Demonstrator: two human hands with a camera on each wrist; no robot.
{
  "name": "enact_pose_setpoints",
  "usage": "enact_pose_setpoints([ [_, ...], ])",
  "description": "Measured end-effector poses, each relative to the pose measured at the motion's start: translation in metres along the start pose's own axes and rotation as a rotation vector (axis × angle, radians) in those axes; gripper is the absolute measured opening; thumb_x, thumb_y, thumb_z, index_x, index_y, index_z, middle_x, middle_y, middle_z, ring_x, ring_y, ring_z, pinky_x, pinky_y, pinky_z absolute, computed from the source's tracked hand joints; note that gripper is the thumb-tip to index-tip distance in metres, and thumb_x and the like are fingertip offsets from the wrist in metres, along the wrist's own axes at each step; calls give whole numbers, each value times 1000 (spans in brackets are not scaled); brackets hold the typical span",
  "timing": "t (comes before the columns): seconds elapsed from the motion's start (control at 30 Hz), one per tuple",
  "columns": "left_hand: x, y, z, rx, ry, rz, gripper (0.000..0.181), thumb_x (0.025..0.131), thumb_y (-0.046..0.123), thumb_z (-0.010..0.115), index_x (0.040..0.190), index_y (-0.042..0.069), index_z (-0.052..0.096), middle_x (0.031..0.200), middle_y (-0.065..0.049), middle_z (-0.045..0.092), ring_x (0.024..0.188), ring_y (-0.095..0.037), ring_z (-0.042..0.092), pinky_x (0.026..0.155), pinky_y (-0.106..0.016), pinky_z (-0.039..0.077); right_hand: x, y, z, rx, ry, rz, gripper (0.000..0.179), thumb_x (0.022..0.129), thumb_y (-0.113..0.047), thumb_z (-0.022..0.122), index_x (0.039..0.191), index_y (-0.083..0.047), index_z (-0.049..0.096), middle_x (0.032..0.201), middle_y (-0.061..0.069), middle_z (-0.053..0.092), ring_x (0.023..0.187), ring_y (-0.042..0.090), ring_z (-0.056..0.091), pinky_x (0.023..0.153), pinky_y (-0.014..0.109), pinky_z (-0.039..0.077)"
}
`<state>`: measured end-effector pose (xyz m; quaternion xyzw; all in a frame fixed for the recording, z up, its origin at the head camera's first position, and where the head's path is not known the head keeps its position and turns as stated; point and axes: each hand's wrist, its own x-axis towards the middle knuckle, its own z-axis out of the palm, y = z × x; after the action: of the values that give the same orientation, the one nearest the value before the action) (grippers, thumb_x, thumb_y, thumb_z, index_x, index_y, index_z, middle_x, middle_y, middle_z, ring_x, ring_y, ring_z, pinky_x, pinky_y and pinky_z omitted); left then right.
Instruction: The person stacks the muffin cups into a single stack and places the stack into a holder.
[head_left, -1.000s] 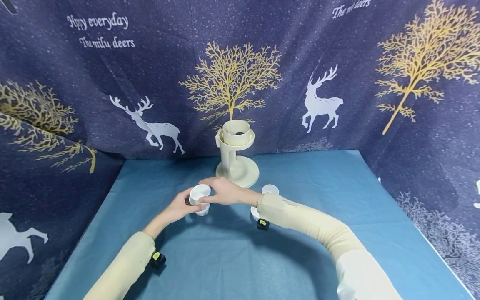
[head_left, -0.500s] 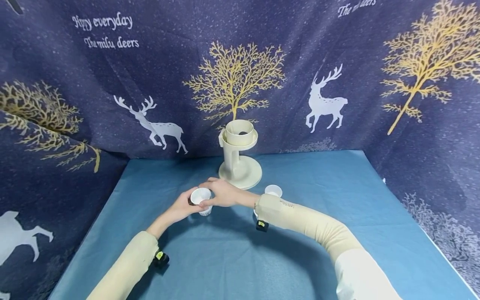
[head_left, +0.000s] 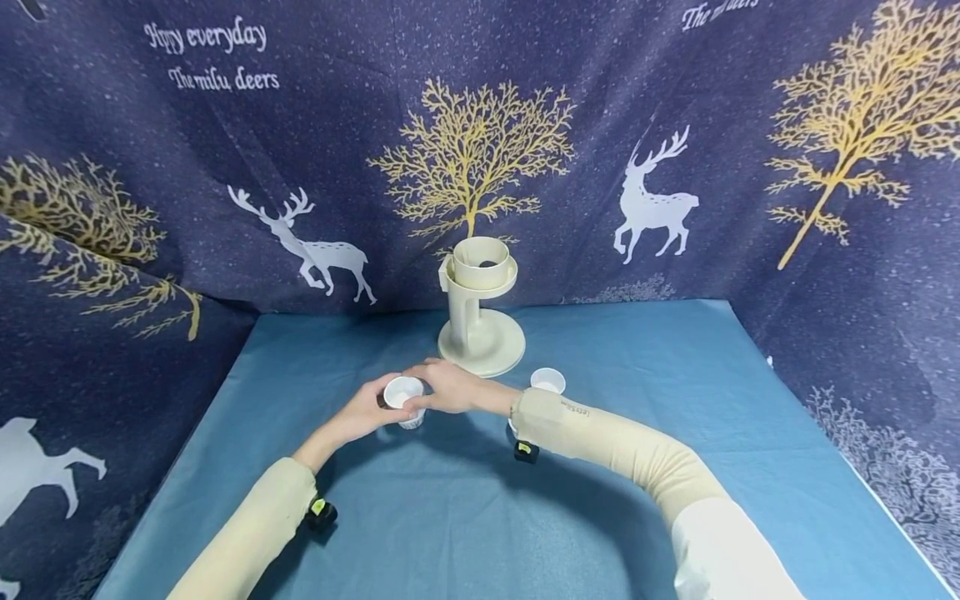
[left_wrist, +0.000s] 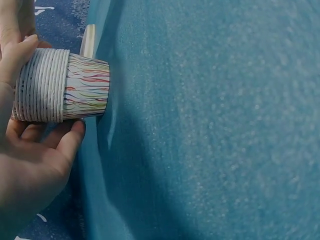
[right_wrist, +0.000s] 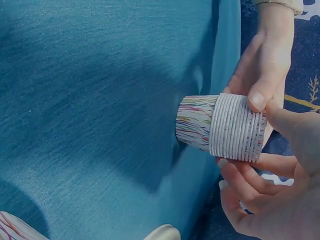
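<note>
- Stack of paper cups point(right_wrist: 239, 127) upright between my two hands, left of the middle of the bench point(head_left: 450, 517), in front of the cream stand point(head_left: 464, 321) and a little to its left; I cannot tell whether its bottom touches the blue cloth
- Its white rims lie close together, many of them, and below them the lowest cup shows thin wavy stripes in red, green, yellow and blue
- My left hand point(head_left: 365, 411) grips the stack from the left, fingers and thumb curled round its side
- My right hand point(head_left: 448, 386) holds the same stack from the right, thumb on the near side and fingers at the far side, so the two hands meet around it
- The stand carries a cream funnel point(head_left: 481, 267) in its upper ring, above a round base
- A white cup point(head_left: 547, 381) stands near the base, to its right, partly behind my right sleeve point(head_left: 600, 425)
- A small white edge point(head_left: 512, 427) shows beside that cuff, mostly hidden
- Behind the bench hangs a navy cloth point(head_left: 315, 125) with white deer and golden trees
</note>
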<state>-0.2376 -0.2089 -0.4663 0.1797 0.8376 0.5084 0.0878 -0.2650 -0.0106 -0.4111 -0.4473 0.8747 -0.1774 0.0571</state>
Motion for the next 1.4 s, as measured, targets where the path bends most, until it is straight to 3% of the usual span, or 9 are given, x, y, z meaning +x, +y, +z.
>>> enact_pose_setpoints([
  [0.2, 1, 1, 0, 26, 3, 10, 54, 77, 23, 74, 123, 10, 50, 110, -11, 58, 90, -16, 53, 75, -26, 46, -2, 1, 0, -25, -37, 17, 55, 89, -41, 56, 135, -14, 46, 105, 0, 63, 87, 11, 50, 72, 22, 41],
  [0.43, 2, 3, 4, 152, 41, 15, 52, 74, 29, 75, 117, 14, 49, 105, -7, 58, 85, -18, 54, 72, -29, 45, -4, 0, 2, -44, -49, 10, 55, 91, -40, 52, 138, -12, 40, 123, 4, 58, 104, 14, 55, 85, 26, 45],
  [0.63, 2, 5, 5, 143, 32, -3, 52, 75, 28, 75, 118, 14, 48, 106, -8, 58, 86, -19, 54, 73, -31, 45, -8, 3, 3, -22, -83, 20, 56, 94, -37, 49, 142, -13, 32, 99, 7, 61, 80, 10, 53, 70, 22, 44],
  [0.8, 2, 6, 5, 142, 30, -17, 54, 75, 28, 75, 120, 13, 48, 109, -9, 57, 89, -20, 54, 74, -32, 45, -10, 6, 3, -3, -63, 0, 53, 94, -33, 49, 141, -12, 35, 94, 6, 60, 73, 8, 51, 66, 20, 42],
  [1.07, 2, 7, 6, 157, 31, -22, 56, 76, 32, 74, 121, 14, 47, 113, -9, 57, 96, -21, 55, 79, -35, 45, -19, 10, 0, 54, -67, -10, 51, 94, -29, 50, 140, -13, 36, 105, 10, 62, 81, 10, 57, 69, 20, 45],
  [1.3, 2, 7, 8, 175, 45, -47, 58, 75, 33, 74, 122, 15, 47, 115, -8, 57, 101, -22, 56, 83, -39, 45, -29, 13, -8, 94, -51, 21, 41, 94, -26, 51, 131, -11, 49, 119, 8, 60, 98, 14, 61, 81, 22, 48],
  [1.4, 2, 7, 8, 174, 47, -53, 58, 75, 32, 74, 122, 14, 46, 115, -8, 57, 101, -23, 56, 83, -39, 45, -32, 15, -9, 109, -34, 15, 38, 94, -25, 51, 128, -10, 52, 121, 6, 60, 98, 12, 61, 83, 24, 48],
])
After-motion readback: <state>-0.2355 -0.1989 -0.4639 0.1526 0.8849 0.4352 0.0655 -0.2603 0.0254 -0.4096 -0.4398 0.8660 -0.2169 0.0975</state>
